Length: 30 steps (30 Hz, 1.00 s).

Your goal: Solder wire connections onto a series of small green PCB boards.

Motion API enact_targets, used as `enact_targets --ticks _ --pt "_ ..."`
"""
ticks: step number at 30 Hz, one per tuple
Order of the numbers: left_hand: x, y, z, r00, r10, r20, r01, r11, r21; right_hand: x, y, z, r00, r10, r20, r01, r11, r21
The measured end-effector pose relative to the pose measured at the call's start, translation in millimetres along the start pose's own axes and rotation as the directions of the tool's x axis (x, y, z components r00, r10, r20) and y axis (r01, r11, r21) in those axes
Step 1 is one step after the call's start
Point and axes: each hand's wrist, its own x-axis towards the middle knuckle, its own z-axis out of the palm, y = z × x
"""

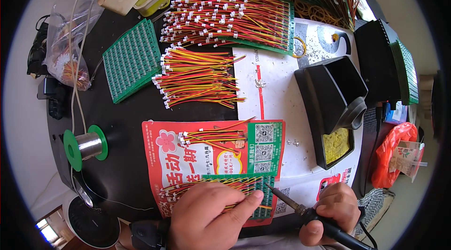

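The step in hand appears to be soldering red and yellow wires to a green circuit board [266, 196]. The board lies at the near side of a red printed sheet [150, 144] on the bench [129, 113], partly covered by the person's left hand [211, 214]. Wires already lie in slanting rows over much of it, while the strip toward its right end looks bare.

The left thumb and forefinger are close together over the board, and a wire end pokes out past the thumb; whether they are clamped on that wire cannot be told. The right hand [336, 207] has its fingers wrapped around the handle of a soldering iron [301, 210], whose tip points at the bare strip. Contact with a pad is too small to make out.

The next move seems to call for setting one wire end squarely on its pad and steadying it while the tip heats the joint, with the left thumb kept clear of the hot metal. A few loose wires [216, 136] lie ready on the sheet beyond the board.
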Motion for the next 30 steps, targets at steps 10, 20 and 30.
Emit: enact_targets --ticks 10,20,30 --pt "-4.6 -1.1 4.8 0.988 -0.097 0.122 0.063 0.964 0.257 -4.1 5.0 6.5 0.995 0.004 -0.099 -0.012 0.997 -0.080" --pt "-9.8 -9.6 9.1 0.987 -0.073 0.141 0.039 0.972 0.233 4.1 0.9 2.2 1.000 -0.012 -0.012 0.011 1.000 -0.023" --pt "-4.4 -11.2 14.5 0.999 0.027 0.040 -0.033 0.984 0.175 4.7 3.7 7.1 0.999 -0.019 -0.032 0.019 1.000 -0.002"
